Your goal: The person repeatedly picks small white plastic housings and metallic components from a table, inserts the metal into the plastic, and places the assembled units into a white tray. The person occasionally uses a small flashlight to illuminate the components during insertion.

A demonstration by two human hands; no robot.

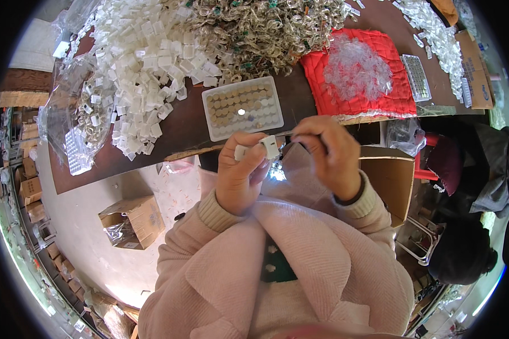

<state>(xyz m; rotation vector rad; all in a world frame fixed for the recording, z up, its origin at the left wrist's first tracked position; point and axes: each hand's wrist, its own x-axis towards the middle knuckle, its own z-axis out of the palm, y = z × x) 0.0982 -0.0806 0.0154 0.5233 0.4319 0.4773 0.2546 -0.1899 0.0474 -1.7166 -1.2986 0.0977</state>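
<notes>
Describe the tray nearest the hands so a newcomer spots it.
On the dark brown table, look between the heap of white plastic pieces on the left and the red cloth on the right. At the near edge, just beyond the left hand, sits a translucent white tray. Unlike that loose heap, it holds round, mostly tan pieces in neat rows.

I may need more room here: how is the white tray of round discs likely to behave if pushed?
The white tray would probably slide rather than tip, being wide, low and flat on the dark tabletop. It looks thin-walled, so may flex a little. The round discs, set in rows, could shift if jolted.
</notes>
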